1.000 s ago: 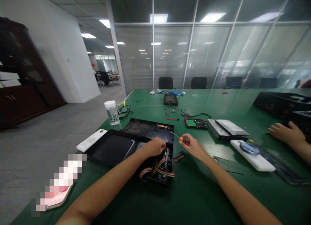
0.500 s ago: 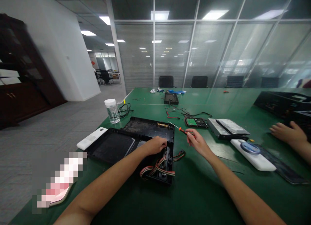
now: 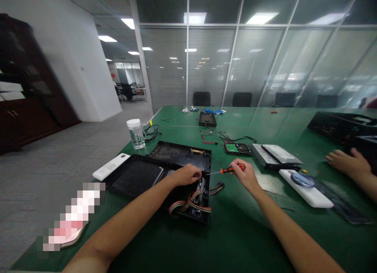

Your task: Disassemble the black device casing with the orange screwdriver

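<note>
An opened black device case lies on the green table in front of me. My left hand is closed and rests on the case's inner right part, next to striped ribbon cables that spill over its front edge. My right hand is shut on a small screwdriver with an orange and black handle. Its thin shaft points left toward the case, and the tip is close to my left hand.
A clear jar and black cables stand behind the case. A white panel lies left of it. A green circuit board, a drive and a white device lie to the right. Another person's hand rests at far right.
My right hand turned the screwdriver from pointing up and away to lying level, tip toward the case, and moved slightly right. My left hand stayed on the case.
</note>
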A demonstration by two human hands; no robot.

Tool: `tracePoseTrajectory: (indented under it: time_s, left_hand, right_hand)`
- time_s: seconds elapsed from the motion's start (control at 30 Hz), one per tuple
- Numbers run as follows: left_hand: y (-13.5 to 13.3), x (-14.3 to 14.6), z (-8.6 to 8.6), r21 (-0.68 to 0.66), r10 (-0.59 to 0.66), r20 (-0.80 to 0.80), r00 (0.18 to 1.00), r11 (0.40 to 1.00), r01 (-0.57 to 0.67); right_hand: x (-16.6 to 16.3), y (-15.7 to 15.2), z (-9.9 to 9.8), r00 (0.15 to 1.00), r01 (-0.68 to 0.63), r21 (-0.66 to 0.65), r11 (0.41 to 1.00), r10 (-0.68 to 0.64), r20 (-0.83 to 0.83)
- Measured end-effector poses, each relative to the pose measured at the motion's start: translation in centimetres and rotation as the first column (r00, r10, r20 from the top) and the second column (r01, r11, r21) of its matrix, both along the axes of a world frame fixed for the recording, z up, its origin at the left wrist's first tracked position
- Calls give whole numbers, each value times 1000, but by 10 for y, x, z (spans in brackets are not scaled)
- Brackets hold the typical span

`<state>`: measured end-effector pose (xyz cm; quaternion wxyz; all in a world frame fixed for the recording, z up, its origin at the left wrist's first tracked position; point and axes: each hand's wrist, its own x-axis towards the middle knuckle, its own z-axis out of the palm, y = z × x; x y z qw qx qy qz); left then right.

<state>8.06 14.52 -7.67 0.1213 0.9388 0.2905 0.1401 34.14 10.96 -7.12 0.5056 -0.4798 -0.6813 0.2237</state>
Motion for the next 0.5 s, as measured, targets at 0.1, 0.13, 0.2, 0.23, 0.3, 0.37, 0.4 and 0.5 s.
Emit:
tracePoseTrajectory:
  time_s: [0.1, 0.13, 0.2, 0.23, 0.3, 0.37, 0.4, 0.5]
  left_hand:
    - [0, 0, 0, -10, 10, 6, 1000, 1000, -10]
    - [0, 1, 0, -8, 5, -7, 1000, 1000, -5]
    - [-1, 1, 1, -20, 5, -26, 1000, 1000, -6]
    - [-1, 2, 2, -39, 14, -27, 1000, 999, -16]
    - [-1, 2, 3, -81, 43, -20, 999, 996, -44]
    - [-1, 2, 3, -112, 64, -10, 998, 992, -65]
    - [-1, 2, 2, -121, 71, -5, 997, 990, -71]
    - [-1, 3, 1, -136, 80, 8, 997, 988, -78]
  right_hand:
    - [-6, -2, -2, 999, -30, -8, 1000, 31, 32]
    - [-8, -2, -4, 998, -31, -3, 1000, 31, 53]
    - [-14, -3, -6, 996, -20, 15, 1000, 19, 93]
    - [-16, -4, -8, 994, -13, 26, 1000, 10, 108]
    - [-17, -4, -9, 992, 7, 48, 999, -13, 129]
    - [-17, -4, -9, 990, 22, 61, 998, -30, 140]
    - [-16, -4, -8, 989, 25, 63, 998, -34, 147]
    - [-15, -5, -6, 985, 25, 53, 998, -33, 170]
